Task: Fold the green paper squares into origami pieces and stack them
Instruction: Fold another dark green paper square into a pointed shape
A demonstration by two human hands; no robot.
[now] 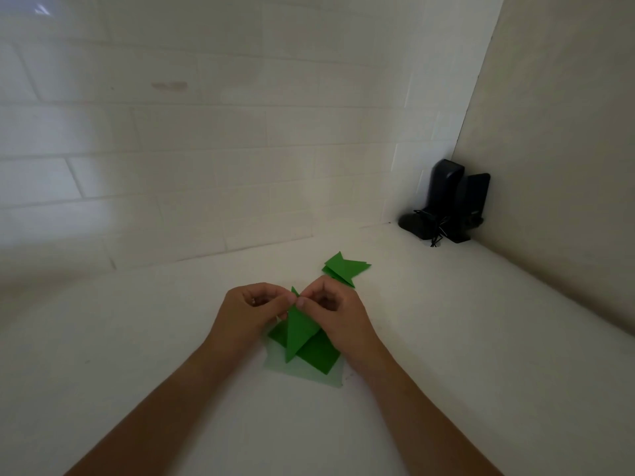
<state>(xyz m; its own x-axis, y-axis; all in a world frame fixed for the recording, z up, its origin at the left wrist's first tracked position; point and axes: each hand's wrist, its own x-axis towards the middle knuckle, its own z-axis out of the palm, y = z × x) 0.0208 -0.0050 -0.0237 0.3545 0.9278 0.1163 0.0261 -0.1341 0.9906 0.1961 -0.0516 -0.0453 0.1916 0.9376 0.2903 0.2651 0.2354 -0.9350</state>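
A folded green triangle [298, 329] is held up over the white counter, its top tip pinched between my left hand [252, 312] and my right hand [335, 314], fingertips meeting at the tip. Under it lies a pile of flat green paper squares [318, 357], partly hidden by the triangle and my hands. Behind my right hand, a small stack of folded green pieces [345, 266] rests on the counter.
The white counter [171, 338] ends at a tiled wall behind and a plain wall to the right. In the far right corner stand two black speakers [446, 201] with a cable.
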